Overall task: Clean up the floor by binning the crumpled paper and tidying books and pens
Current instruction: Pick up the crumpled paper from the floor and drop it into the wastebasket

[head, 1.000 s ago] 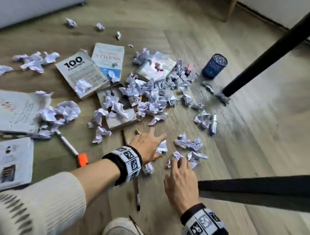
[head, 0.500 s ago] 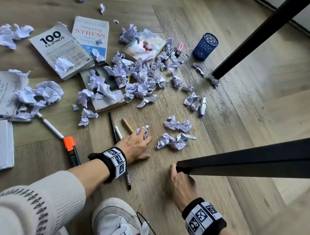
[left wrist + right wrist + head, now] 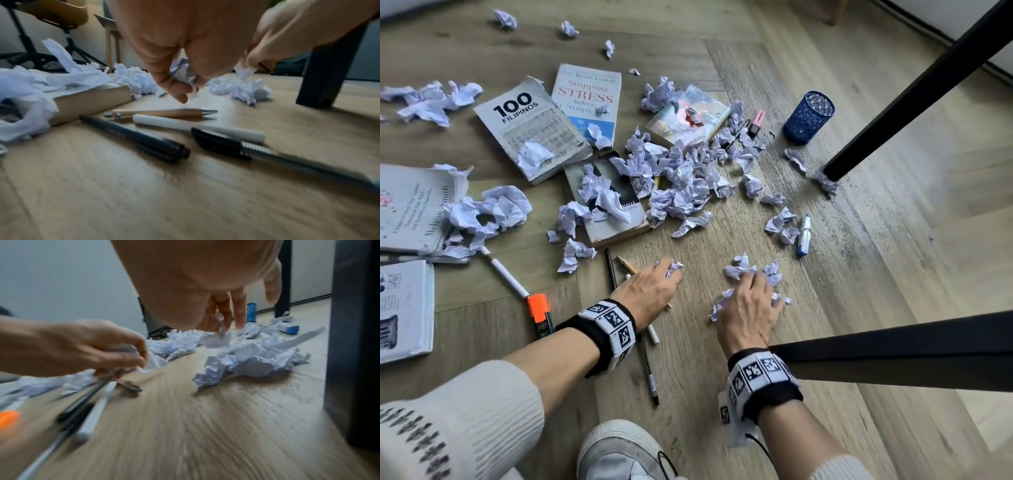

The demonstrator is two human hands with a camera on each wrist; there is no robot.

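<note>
Crumpled paper lies all over the wooden floor, thickest in a pile [image 3: 681, 185] among the books. My left hand [image 3: 667, 277] grips a crumpled ball [image 3: 674, 267] just above several pens [image 3: 613, 270]; the left wrist view shows the ball [image 3: 180, 71] inside its curled fingers [image 3: 176, 91]. My right hand [image 3: 756, 284] is down on a small cluster of paper [image 3: 739, 269], and in the right wrist view its fingertips [image 3: 225, 321] pinch a scrap [image 3: 214, 340]. Books "100 Filipinos" [image 3: 530, 126] and "Stopping Stress" [image 3: 589, 99] lie flat further off.
A blue mesh pen cup [image 3: 808, 116] stands at the far right beside a black table leg [image 3: 914, 89]. A black bar [image 3: 893, 356] crosses just right of my right wrist. An orange highlighter [image 3: 538, 310] and my shoe [image 3: 619, 448] are near. More books lie at the left [image 3: 404, 308].
My right hand has moved forward from beside the black bar onto the paper cluster. The left hand stays over the pens with its paper ball.
</note>
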